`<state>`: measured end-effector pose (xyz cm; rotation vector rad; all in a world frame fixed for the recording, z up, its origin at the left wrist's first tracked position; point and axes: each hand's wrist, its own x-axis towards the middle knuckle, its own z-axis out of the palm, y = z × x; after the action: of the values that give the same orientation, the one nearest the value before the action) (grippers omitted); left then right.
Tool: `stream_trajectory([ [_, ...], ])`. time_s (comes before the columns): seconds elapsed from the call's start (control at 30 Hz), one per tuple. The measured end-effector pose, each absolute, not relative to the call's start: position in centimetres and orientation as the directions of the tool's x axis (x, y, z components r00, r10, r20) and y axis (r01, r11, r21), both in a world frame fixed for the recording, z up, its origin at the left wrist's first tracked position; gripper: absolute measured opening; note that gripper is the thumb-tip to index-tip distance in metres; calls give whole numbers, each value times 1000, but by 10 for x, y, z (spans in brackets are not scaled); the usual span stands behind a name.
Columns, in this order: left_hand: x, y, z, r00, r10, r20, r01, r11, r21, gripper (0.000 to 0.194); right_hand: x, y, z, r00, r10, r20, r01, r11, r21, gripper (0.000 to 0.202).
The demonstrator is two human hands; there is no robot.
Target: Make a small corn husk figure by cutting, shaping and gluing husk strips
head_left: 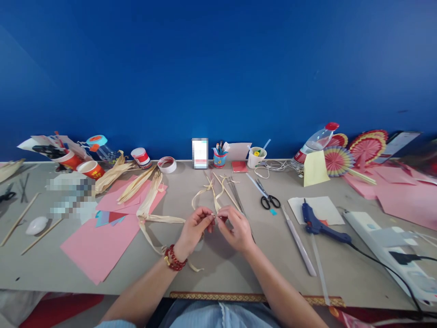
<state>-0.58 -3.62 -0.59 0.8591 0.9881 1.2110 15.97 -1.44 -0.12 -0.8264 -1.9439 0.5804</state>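
Observation:
My left hand (pixel 195 228), with red beads at the wrist, is closed in a pinch near the middle of the table. Facing it, my right hand (pixel 236 228) also pinches, and the fingertips of both hands nearly meet. Between them is a pale dried corn husk strip (pixel 215 197), whose loose ends spread out beyond my fingers. The exact part in each pinch is small and partly hidden by the fingers. More husk (pixel 149 200) lies left of my left hand, with long strips trailing towards it. Thin wires (pixel 235 190) and a wooden stick (pixel 226 191) lie just beyond my right hand.
Pink paper (pixel 102 246) lies at left. Black-handled scissors (pixel 269 200), a craft knife (pixel 299 241), a blue glue gun (pixel 316 223) and a power strip (pixel 385 250) lie at right. Tape (pixel 167 165), a phone (pixel 200 154) and a brush cup (pixel 220 158) stand along the blue wall.

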Motion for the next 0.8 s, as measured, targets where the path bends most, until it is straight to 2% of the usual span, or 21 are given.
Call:
stream_trajectory([
  [0.1, -5, -35, -4, 76, 977, -198, -415, 211, 885, 27, 160, -15, -5, -288, 783, 552, 168, 609, -775, 8],
  [0.23, -4, -36, -6, 68, 983, -172, -423, 185, 887, 27, 156, -15, -12, -258, 884, 389, -57, 389, -920, 5],
  [0.37, -5, -37, -11, 57, 992, -109, -366, 122, 923, 21, 155, -13, -15, -222, 943, 246, -184, 208, -961, 10],
  [0.5, -6, -37, -12, 64, 995, -78, -358, 96, 929, 21, 159, -10, -15, -232, 954, 189, -197, 144, -970, 15],
  [0.8, -8, -36, -9, 19, 997, -74, -415, 76, 907, 22, 161, -8, -17, -203, 942, 266, -82, 254, -964, 10],
])
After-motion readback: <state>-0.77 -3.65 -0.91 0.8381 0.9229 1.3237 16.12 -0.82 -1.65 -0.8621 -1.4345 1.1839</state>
